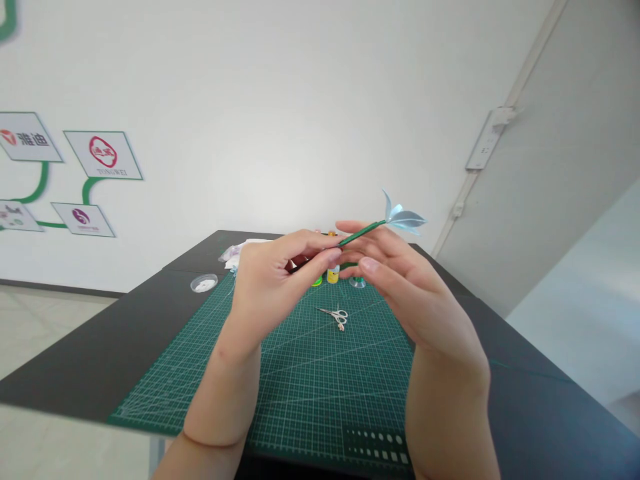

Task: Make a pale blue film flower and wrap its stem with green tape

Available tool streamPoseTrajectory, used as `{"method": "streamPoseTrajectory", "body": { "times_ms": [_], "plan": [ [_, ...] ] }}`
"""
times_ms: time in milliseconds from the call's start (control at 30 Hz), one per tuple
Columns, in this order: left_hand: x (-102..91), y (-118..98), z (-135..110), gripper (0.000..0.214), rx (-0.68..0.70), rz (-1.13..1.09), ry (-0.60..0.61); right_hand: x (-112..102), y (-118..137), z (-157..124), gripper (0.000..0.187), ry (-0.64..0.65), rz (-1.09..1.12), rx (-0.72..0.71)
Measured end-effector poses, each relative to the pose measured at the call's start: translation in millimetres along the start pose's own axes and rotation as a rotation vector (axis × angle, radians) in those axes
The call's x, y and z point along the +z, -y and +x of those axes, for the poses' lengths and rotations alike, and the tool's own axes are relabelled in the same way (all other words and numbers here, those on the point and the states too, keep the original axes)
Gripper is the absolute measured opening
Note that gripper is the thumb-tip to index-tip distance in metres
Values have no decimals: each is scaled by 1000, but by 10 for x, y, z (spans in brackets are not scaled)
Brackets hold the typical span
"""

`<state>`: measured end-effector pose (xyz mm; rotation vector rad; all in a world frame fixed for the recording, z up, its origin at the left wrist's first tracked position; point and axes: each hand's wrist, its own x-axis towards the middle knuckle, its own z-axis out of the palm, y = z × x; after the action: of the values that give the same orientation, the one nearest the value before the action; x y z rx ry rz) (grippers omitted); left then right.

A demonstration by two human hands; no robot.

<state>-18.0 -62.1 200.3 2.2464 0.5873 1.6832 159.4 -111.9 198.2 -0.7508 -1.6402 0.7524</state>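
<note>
An artificial flower with pale blue petals [406, 219] and a green-wrapped stem [361, 233] is held above the table, tilted with its bloom up to the right. My left hand [270, 283] pinches the lower end of the stem between thumb and fingers. Close behind the stem, my right hand [413, 283] has its fingers stretched out and its thumb apart; whether they touch the stem I cannot tell. White-handled small scissors [340, 315] lie beneath on the green cutting mat [320, 380].
Behind my hands stand a yellow-labelled bottle [333, 275] and a spool [357, 283], both partly hidden. To the left, a round clear dish [204, 284] holds white pieces, near a plastic bag [231, 254]. The dark table [100, 347] extends toward a white wall.
</note>
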Motion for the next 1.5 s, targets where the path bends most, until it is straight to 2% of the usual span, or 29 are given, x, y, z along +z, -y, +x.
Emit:
{"method": "streamPoseTrajectory", "body": {
  "times_ms": [267, 500, 633, 700, 800, 933, 1100, 1300, 1500],
  "plan": [
    [23, 1, -5, 12, 8, 34, -37, 42, 54, 10, 26, -36, -87, 83],
    [46, 64, 12, 15, -39, 57, -30, 36, 71, -60, 29, -129, -365, 87],
    [43, 108, 12, 13, -27, 147, -30, -1, 141, -120, 27, -96, -414, 83],
    [35, 127, 19, 13, -29, 181, 17, -21, 195, -159, 25, -74, -404, 66],
    [19, 135, 39, 11, -36, 232, 152, -51, 275, -234, 23, -85, -356, 28],
    [8, 103, 51, 9, -32, 290, 356, -103, 323, -339, 20, -210, -285, 1],
    [29, 73, 0, 7, 128, 374, 578, -193, 302, -392, 16, -314, -198, -40],
    [47, 45, -53, 10, 235, 366, 693, -298, 245, -343, 17, -380, -194, -87],
    [6, -80, -128, 10, 284, 326, 730, -356, 135, -222, 15, -386, -225, -93]
  ]
}}
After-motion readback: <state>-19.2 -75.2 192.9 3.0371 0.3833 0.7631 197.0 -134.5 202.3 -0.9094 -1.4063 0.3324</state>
